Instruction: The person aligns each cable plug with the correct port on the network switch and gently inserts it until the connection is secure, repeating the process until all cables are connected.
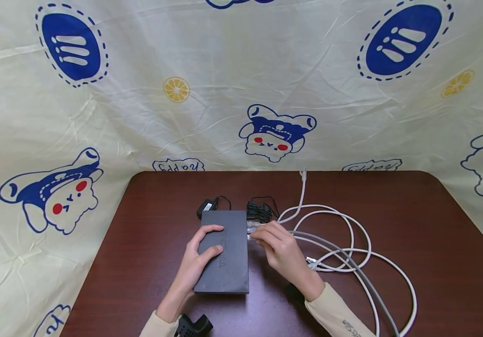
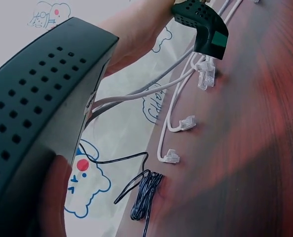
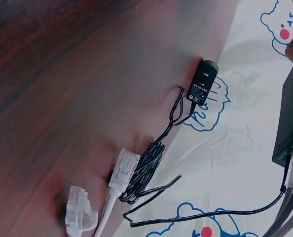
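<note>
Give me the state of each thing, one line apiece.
Dark box: held.
Left hand: gripping the box, thumb on top.
Grey cable: running to the box; seating hidden.
White cables: looped, some plugs loose on the table.
Right hand: pinching a cable beside the box, which one unclear.
Black cord: bundled, one end reaching the box.
Power adapter: on the table, cord attached.

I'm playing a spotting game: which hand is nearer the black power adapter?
Left. The left hand holds the dark box, below the adapter in the head view; the right hand is farther, at the box's right edge.
</note>
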Available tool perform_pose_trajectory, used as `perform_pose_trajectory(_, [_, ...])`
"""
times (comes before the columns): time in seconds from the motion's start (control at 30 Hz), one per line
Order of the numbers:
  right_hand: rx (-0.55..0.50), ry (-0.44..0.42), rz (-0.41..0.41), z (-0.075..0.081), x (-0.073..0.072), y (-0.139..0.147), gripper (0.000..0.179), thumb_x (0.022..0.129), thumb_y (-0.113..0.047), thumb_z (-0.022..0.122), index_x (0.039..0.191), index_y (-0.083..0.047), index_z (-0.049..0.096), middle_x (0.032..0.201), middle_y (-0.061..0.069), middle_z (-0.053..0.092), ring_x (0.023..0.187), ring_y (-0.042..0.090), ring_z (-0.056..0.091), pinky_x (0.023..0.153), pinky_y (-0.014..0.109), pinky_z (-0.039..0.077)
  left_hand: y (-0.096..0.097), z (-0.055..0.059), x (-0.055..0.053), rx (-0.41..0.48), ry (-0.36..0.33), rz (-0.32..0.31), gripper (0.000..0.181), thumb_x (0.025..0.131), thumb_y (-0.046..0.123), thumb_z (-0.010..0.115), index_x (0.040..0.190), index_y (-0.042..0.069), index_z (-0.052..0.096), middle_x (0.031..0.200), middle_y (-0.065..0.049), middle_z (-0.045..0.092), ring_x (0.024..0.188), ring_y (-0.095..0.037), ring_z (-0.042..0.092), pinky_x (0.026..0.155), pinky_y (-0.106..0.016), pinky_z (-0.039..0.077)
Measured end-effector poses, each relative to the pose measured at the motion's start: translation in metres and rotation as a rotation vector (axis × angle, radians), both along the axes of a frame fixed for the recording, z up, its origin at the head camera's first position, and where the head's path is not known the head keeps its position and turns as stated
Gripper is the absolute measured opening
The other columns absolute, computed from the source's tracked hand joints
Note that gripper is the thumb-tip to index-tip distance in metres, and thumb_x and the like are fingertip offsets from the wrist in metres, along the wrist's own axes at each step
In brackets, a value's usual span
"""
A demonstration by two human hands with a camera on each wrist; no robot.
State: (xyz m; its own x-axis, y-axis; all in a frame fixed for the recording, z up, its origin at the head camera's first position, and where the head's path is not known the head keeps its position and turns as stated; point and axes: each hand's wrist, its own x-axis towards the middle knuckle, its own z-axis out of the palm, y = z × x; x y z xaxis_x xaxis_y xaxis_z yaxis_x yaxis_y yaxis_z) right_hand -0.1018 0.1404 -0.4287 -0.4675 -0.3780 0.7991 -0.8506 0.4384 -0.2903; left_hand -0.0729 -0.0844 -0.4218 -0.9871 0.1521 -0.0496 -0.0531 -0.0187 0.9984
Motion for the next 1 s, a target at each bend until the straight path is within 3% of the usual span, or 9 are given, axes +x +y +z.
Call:
perform_pose_trajectory(0.4, [0.013, -0.036, -0.026, -0.002, 0.004, 0.005, 0.027, 0.101, -0.017, 0.048, 0.095, -0.004, 0.070, 0.095, 0.004, 0.065, 0.090, 0.021, 0.058, 0.081, 0.029, 0.046, 0.000, -0.006, -0.001, 0.054, 0.013, 0.031, 0.036, 0.086, 0.009, 0.066, 0.121, 0.020, 0.061, 0.129, -0.006, 0.049, 0.110, -0.027, 0.045, 0.088, -0.041, 0.035])
perform_pose_trajectory(0.57, [0.013, -0.088, -0.027, -0.003, 0.009, 0.015, 0.011, 0.092, -0.004, 0.060, 0.097, -0.005, 0.070, 0.097, 0.004, 0.065, 0.092, 0.022, 0.057, 0.082, 0.028, 0.043, -0.001, -0.007, 0.000, 0.062, -0.003, 0.034, 0.037, 0.086, 0.009, 0.066, 0.121, 0.020, 0.061, 0.127, -0.007, 0.049, 0.109, -0.028, 0.045, 0.086, -0.041, 0.036])
perform_pose_trajectory(0.73, [0.013, -0.153, -0.060, -0.003, 0.014, 0.028, 0.030, 0.074, 0.012, 0.070, 0.098, -0.005, 0.070, 0.099, 0.004, 0.064, 0.090, 0.021, 0.056, 0.077, 0.024, 0.041, -0.001, -0.008, 0.000, 0.069, -0.004, 0.034, 0.037, 0.086, 0.009, 0.066, 0.121, 0.020, 0.061, 0.127, -0.007, 0.049, 0.109, -0.028, 0.045, 0.086, -0.040, 0.036])
perform_pose_trajectory(1.0, [0.012, -0.205, -0.128, -0.002, 0.020, 0.048, 0.037, 0.072, 0.016, 0.071, 0.102, -0.006, 0.070, 0.098, 0.003, 0.064, 0.089, 0.018, 0.057, 0.077, 0.022, 0.042, -0.001, -0.008, 0.000, 0.074, -0.010, 0.038, 0.037, 0.086, 0.009, 0.065, 0.121, 0.020, 0.061, 0.128, -0.007, 0.049, 0.109, -0.028, 0.045, 0.086, -0.040, 0.036])
